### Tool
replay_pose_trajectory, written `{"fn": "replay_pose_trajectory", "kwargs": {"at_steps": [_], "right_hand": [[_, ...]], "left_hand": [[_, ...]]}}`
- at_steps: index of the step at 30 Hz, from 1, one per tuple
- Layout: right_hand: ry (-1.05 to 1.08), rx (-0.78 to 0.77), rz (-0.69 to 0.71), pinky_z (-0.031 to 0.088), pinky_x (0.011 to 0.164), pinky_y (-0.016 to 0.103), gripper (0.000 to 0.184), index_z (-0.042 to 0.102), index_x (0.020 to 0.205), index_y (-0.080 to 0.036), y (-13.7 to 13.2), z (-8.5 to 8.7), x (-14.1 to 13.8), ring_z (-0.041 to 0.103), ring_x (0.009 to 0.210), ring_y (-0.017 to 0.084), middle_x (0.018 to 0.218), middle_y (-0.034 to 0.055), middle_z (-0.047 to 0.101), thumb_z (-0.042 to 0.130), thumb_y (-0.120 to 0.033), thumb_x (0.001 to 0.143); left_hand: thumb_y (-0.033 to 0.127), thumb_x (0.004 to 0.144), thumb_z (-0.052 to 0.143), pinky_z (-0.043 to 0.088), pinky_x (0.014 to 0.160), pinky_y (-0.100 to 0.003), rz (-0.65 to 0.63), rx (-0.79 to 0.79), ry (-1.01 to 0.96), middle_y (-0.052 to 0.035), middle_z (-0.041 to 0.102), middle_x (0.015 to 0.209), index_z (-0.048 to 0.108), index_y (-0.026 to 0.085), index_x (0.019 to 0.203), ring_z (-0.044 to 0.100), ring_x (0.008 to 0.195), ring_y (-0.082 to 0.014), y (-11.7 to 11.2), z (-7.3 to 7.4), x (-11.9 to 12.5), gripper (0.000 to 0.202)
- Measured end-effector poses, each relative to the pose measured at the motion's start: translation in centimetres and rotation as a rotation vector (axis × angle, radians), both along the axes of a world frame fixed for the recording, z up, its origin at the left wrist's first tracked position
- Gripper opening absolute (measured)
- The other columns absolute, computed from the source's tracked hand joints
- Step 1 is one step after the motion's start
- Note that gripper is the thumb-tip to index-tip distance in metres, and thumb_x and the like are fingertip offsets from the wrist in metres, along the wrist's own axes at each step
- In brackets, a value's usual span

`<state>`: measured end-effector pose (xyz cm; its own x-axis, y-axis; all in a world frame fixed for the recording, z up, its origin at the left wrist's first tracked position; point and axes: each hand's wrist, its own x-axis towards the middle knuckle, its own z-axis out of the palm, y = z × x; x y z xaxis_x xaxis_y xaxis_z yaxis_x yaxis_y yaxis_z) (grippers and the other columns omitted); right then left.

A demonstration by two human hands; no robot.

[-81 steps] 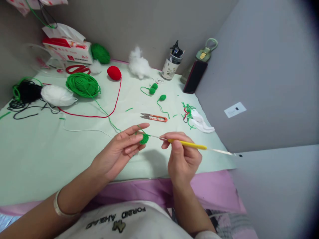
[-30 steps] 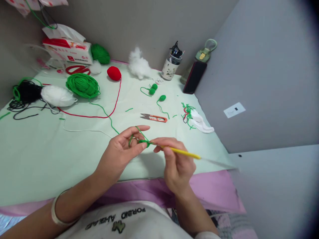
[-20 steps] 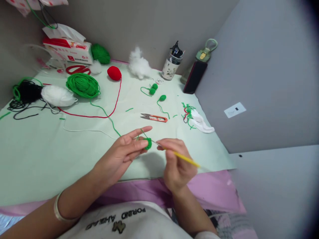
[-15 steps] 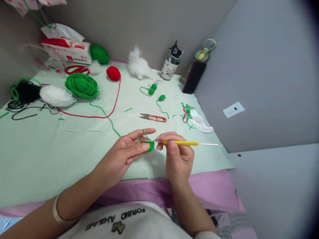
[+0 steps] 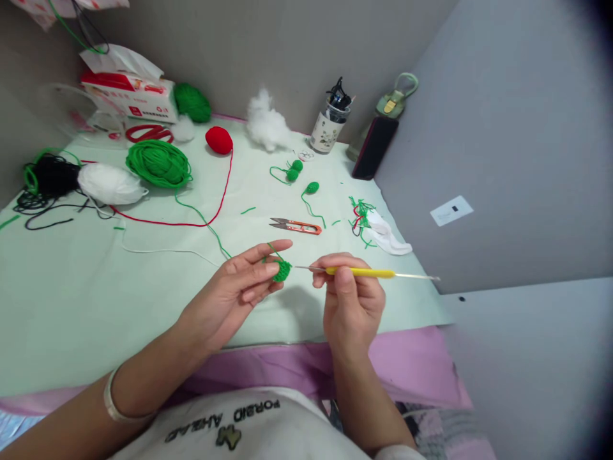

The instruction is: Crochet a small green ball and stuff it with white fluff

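Observation:
My left hand (image 5: pixel 234 291) pinches a small green crocheted piece (image 5: pixel 281 270) between thumb and fingers, with its index finger stretched out and green yarn running over it. That strand (image 5: pixel 205 222) leads back across the pale green table (image 5: pixel 71 300) to a loose green skein (image 5: pixel 159 163). My right hand (image 5: pixel 352 300) grips a yellow-handled crochet hook (image 5: pixel 360 273), held level, its metal tip just right of the green piece.
Orange thread snips (image 5: pixel 297 225) lie beyond my hands. Small green crocheted balls (image 5: pixel 294 171), yarn scraps with a white cloth (image 5: pixel 378 230), red yarn (image 5: pixel 219 140), white and black yarn (image 5: pixel 90 182), stuffing (image 5: pixel 265 124), a tissue box (image 5: pixel 129 96) and a pen cup (image 5: pixel 330 124) stand farther back. A grey wall (image 5: pixel 502 140) closes the right side.
The hook has drawn back to the right, out of the green piece, and levelled. My left hand shifted slightly left with the piece.

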<state>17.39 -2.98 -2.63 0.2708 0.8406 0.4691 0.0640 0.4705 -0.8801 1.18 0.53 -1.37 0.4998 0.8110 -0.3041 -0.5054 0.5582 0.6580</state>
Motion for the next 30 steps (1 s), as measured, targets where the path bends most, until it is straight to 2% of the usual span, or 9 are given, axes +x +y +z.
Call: {"fn": "replay_pose_trajectory", "kwargs": {"at_steps": [2, 4, 8, 12, 18, 21, 25, 28, 30], "right_hand": [[0.024, -0.070, 0.083, 0.053, 0.064, 0.028, 0.019, 0.077, 0.099, -0.025, 0.2, 0.1, -0.1, 0.064, 0.069, 0.012, 0.090, 0.0018, 0.073, 0.059, -0.024, 0.102], [-0.002, -0.109, 0.091, 0.053, 0.066, 0.028, 0.017, 0.078, 0.098, -0.024, 0.3, 0.1, -0.1, 0.064, 0.071, 0.012, 0.092, 0.0021, 0.074, 0.062, -0.025, 0.100], [0.110, -0.144, 0.105, 0.052, 0.064, 0.027, 0.020, 0.077, 0.097, -0.024, 0.2, -0.1, 0.0, 0.064, 0.068, 0.011, 0.092, 0.0018, 0.075, 0.059, -0.028, 0.102], [0.130, -0.131, 0.131, 0.054, 0.064, 0.027, 0.022, 0.075, 0.097, -0.023, 0.0, 0.2, 0.0, 0.065, 0.068, 0.011, 0.092, 0.0015, 0.074, 0.055, -0.028, 0.104], [-0.291, 0.034, 0.002, 0.057, 0.069, 0.030, 0.025, 0.072, 0.110, -0.025, -1.0, 0.4, -0.1, 0.069, 0.075, 0.013, 0.099, 0.0025, 0.076, 0.050, -0.015, 0.104], [-0.428, 0.182, -0.039, 0.060, 0.072, 0.034, 0.027, 0.068, 0.118, -0.023, -1.1, 0.2, -0.2, 0.072, 0.083, 0.018, 0.101, 0.0052, 0.077, 0.050, -0.011, 0.102], [-0.605, 0.278, -0.105, 0.061, 0.070, 0.032, 0.024, 0.066, 0.116, -0.021, -0.9, -0.4, -0.4, 0.074, 0.085, 0.018, 0.097, 0.0064, 0.077, 0.049, -0.013, 0.102], [-0.802, 0.328, -0.221, 0.060, 0.071, 0.030, 0.025, 0.068, 0.117, -0.025, -0.8, -1.1, -0.6, 0.074, 0.085, 0.017, 0.098, 0.0054, 0.076, 0.055, -0.012, 0.100], [-0.836, 0.313, -0.240, 0.060, 0.074, 0.031, 0.030, 0.070, 0.121, -0.029, -0.9, -1.4, -0.5, 0.073, 0.090, 0.018, 0.104, 0.0052, 0.075, 0.059, -0.013, 0.098]], "left_hand": [[0.022, 0.084, 0.081, 0.042, 0.065, -0.014, 0.023, 0.076, 0.072, 0.0067, 0.057, 0.072, 0.079, 0.027, 0.117, 0.030, 0.053, -0.0022, -0.2, 0.0, 0.1, 0.033], [0.025, 0.084, 0.082, 0.035, 0.057, -0.014, 0.042, 0.151, 0.174, 0.0039, 0.063, 0.085, 0.079, 0.030, 0.116, 0.041, 0.062, -0.0039, -0.4, 0.0, 0.2, 0.033], [0.029, 0.085, 0.081, 0.040, 0.069, -0.018, 0.071, 0.227, 0.312, 0.0015, 0.064, 0.093, 0.079, 0.033, 0.114, 0.052, 0.084, -0.0101, -0.8, 0.0, 0.0, 0.030], [0.029, 0.084, 0.080, 0.040, 0.072, -0.021, 0.085, 0.249, 0.351, 0.0013, 0.061, 0.092, 0.079, 0.034, 0.113, 0.052, 0.086, -0.0121, -0.9, 0.0, -0.2, 0.029], [0.026, 0.086, 0.077, 0.036, 0.067, -0.023, 0.139, 0.338, 0.477, 0.0045, 0.051, 0.078, 0.078, 0.036, 0.114, 0.041, 0.070, -0.0102, -0.8, -0.2, -0.2, 0.030], [0.024, 0.086, 0.076, 0.037, 0.069, -0.023, 0.162, 0.377, 0.524, 0.0051, 0.049, 0.074, 0.078, 0.035, 0.113, 0.042, 0.070, -0.0107, -0.9, -0.4, -0.1, 0.029], [0.026, 0.083, 0.079, 0.039, 0.069, -0.023, 0.155, 0.397, 0.545, 0.0043, 0.052, 0.073, 0.079, 0.031, 0.112, 0.046, 0.071, -0.0119, -1.0, -0.4, 0.2, 0.029], [0.026, 0.081, 0.080, 0.041, 0.067, -0.023, 0.140, 0.317, 0.462, 0.0034, 0.059, 0.080, 0.076, 0.029, 0.120, 0.047, 0.067, -0.0107, -1.1, -0.1, 0.5, 0.039], [0.027, 0.082, 0.080, 0.041, 0.063, -0.021, 0.060, 0.173, 0.316, 0.0063, 0.054, 0.069, 0.073, 0.026, 0.127, 0.038, 0.056, -0.0076, -1.0, 0.1, 0.5, 0.045]]}}
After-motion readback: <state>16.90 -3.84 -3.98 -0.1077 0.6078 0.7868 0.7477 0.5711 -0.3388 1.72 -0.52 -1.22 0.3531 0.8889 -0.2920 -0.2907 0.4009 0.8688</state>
